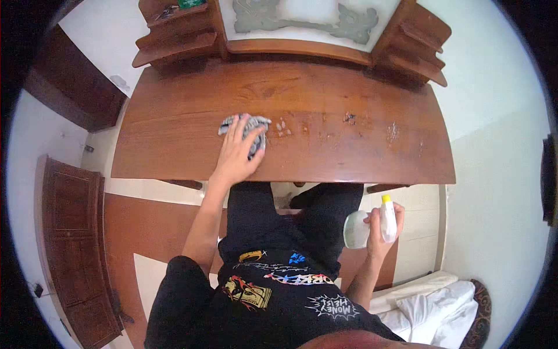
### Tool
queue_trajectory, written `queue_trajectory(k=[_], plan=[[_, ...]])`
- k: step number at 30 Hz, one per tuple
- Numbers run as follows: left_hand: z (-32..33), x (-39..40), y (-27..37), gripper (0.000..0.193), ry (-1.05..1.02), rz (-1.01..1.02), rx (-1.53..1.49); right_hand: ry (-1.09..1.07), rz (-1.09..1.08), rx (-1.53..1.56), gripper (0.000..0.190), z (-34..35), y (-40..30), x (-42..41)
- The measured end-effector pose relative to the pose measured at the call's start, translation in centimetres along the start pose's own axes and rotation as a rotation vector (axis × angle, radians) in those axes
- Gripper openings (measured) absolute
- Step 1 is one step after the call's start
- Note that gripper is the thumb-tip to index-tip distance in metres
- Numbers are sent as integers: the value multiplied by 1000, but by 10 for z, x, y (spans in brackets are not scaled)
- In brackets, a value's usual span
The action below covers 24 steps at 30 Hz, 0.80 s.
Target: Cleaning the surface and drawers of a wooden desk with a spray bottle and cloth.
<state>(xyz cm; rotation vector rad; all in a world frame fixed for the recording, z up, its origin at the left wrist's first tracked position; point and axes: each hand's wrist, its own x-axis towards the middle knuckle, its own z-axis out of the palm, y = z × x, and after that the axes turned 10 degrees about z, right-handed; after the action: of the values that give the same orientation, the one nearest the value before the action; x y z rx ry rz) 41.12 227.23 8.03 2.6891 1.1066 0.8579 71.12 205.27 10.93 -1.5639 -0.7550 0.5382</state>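
Note:
My left hand (239, 152) presses a crumpled grey patterned cloth (256, 135) onto the wooden tabletop (183, 131), left of its middle. Just right of the cloth, wet droplets (283, 126) dot the wood. More liquid lies in patches further right, with a whitish cluster of drops (392, 131) near the right end and a dark wet spot (349, 118) between. My right hand (378, 231) grips a spray bottle (357, 229) by its neck, in front of the table's near edge. Its white trigger head has a yellow nozzle tip.
Small shelves rise at the table's back left (178, 46) and back right (418, 54), flanking a framed mirror (305, 17). A green container (191, 3) stands on the left shelf. At lower left is a wooden cabinet (76, 227); white bedding (431, 309) lies lower right.

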Motion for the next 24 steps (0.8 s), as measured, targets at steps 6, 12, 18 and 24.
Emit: queue_trajectory(k=[6,12,18,24], plan=[[-16,-16,24,44,19,-83,-84,-72,-109,-8,28,11,-62,30],[-11,-12,22,40,83,-148,-104,-277,-367,-30,32,148,-127,87],[-15,-12,19,41,68,-153,-165,-505,-677,-12,34,335,-167,97],[-16,-7,20,38,87,-140,-151,-711,-640,273,32,496,-161,73]])
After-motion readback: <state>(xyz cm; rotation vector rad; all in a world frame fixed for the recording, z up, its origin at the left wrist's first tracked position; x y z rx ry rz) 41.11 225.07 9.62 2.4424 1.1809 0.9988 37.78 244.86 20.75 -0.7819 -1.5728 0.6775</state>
